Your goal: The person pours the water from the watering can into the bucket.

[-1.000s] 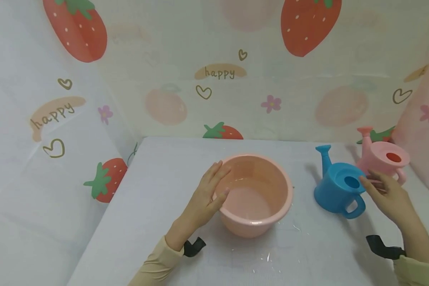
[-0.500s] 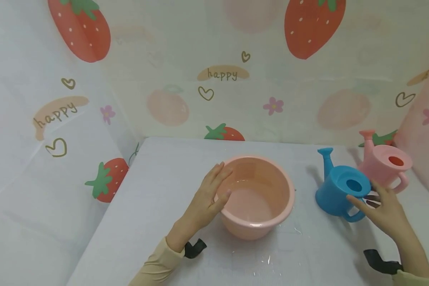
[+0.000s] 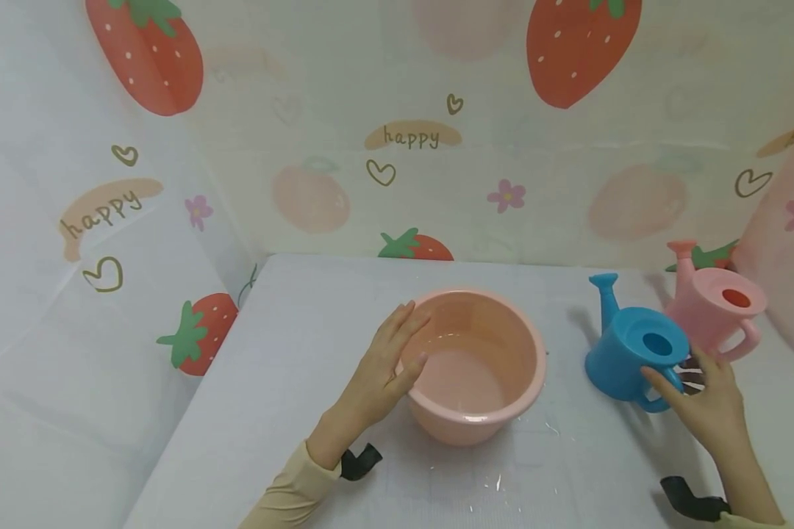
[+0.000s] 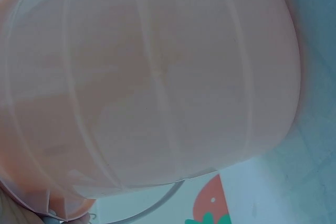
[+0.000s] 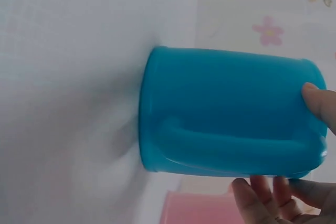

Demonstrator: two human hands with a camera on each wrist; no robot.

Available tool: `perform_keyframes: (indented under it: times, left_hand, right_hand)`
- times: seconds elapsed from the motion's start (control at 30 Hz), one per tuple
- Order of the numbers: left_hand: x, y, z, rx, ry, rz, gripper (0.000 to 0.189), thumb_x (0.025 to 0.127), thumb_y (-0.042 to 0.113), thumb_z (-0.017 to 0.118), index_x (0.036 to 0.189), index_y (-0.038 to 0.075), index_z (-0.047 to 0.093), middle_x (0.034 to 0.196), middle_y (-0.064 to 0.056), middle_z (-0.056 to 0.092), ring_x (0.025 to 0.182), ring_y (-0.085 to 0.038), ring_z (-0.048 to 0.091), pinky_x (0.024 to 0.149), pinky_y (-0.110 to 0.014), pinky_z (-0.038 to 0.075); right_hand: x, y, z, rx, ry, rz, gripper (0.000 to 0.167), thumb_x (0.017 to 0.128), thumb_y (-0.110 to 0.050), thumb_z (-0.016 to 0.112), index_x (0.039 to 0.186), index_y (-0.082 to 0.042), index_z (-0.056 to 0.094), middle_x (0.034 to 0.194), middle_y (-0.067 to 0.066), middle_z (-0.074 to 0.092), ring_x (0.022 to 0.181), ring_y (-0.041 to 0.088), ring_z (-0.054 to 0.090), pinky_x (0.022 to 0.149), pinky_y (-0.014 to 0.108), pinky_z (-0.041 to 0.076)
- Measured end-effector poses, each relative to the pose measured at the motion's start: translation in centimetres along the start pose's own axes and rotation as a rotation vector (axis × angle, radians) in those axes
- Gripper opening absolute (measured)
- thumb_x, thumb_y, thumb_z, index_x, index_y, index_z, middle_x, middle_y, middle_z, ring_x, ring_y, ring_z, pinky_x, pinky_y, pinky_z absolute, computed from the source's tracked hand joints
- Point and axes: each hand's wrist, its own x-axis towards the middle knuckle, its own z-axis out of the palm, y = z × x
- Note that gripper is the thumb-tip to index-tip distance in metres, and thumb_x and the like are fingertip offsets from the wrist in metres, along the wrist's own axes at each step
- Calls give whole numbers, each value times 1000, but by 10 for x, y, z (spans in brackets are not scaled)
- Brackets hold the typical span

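Observation:
My left hand (image 3: 377, 364) rests against the left rim of a round peach plastic basin (image 3: 465, 432), fingers extended. The basin's ribbed outer wall (image 4: 157, 82) fills most of the left wrist view, with fingertips just showing at the lower left. On the right, a blue toy watering can (image 3: 615, 364) stands upright on the table. My right hand (image 3: 711, 404) holds it at the handle side. In the right wrist view the thumb (image 5: 320, 106) lies on the can near its top, and the other fingers (image 5: 249, 198) are curved beside the handle.
A pink watering can (image 3: 704, 308) stands right behind the blue one, close to the right side wall. Drops of water glisten on the white tabletop (image 3: 536, 477) in front of the basin. Strawberry-printed sheeting (image 3: 410, 73) encloses the back and sides.
My right hand has come left and down from above the pink can's side to the blue can's handle, thumb now on it. My left hand stays at the basin rim.

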Motion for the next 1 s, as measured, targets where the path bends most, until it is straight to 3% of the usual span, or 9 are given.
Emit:
perform_keyframes:
  times: [0.07,0.17,0.3,0.43,0.47,0.57,0.67,0.77,1.0]
  left_hand:
    - [0,0,0,-1,-2,-2,53,95,44,38,142,21,37,151,-7,25,141,-25,18,104,-58,29]
    - [0,1,0,0,-3,0,52,95,44,38,142,20,38,151,-7,26,141,-25,18,105,-57,29]
    - [0,2,0,1,-3,2,52,95,44,38,142,20,38,151,-7,25,141,-26,19,104,-57,29]
    - [0,3,0,0,-3,-2,53,95,45,37,142,20,38,152,-6,25,141,-26,18,104,-58,29]
    - [0,2,0,0,-1,-2,53,95,46,36,142,20,38,152,-6,25,141,-26,19,104,-58,29]
    - [0,1,0,-4,6,-3,52,95,44,37,142,20,38,152,-6,25,140,-27,19,103,-58,29]
    - [0,0,1,-7,10,0,50,95,39,41,142,20,38,152,-6,25,140,-27,19,103,-58,30]
    - [0,-1,2,-6,11,3,49,94,34,44,142,20,38,151,-6,26,141,-26,19,103,-58,30]
    - [0,0,2,-4,12,8,49,94,33,44,141,20,39,151,-6,26,140,-27,19,104,-58,29]
  right_hand:
    - [-1,1,1,1,12,16,79,83,-37,67,143,-3,29,114,30,42,95,49,49,72,60,49]
    - [-2,4,3,0,22,46,78,83,-39,67,143,-5,31,110,27,48,92,43,52,60,37,55]
    - [-1,12,8,-3,39,82,81,81,-43,67,144,-9,31,103,24,56,88,33,55,50,19,44]
    - [0,17,14,-4,65,115,84,80,-47,67,146,-14,28,96,20,63,83,26,61,53,39,54]
    - [0,17,15,28,58,112,83,82,-45,66,147,-14,25,97,22,63,86,32,61,59,44,55]
    - [-1,16,17,97,58,113,79,85,-40,64,148,-20,21,91,13,67,80,14,65,74,57,49]
    - [-4,14,20,173,46,83,75,88,-33,61,149,-25,18,78,-11,65,71,-10,58,85,55,45]
    - [-6,14,23,182,50,66,74,89,-32,60,148,-30,16,71,-31,54,68,-19,53,89,43,45]
    - [-8,11,29,257,144,94,69,86,-25,65,146,-25,29,71,-21,53,61,-11,56,66,3,44]
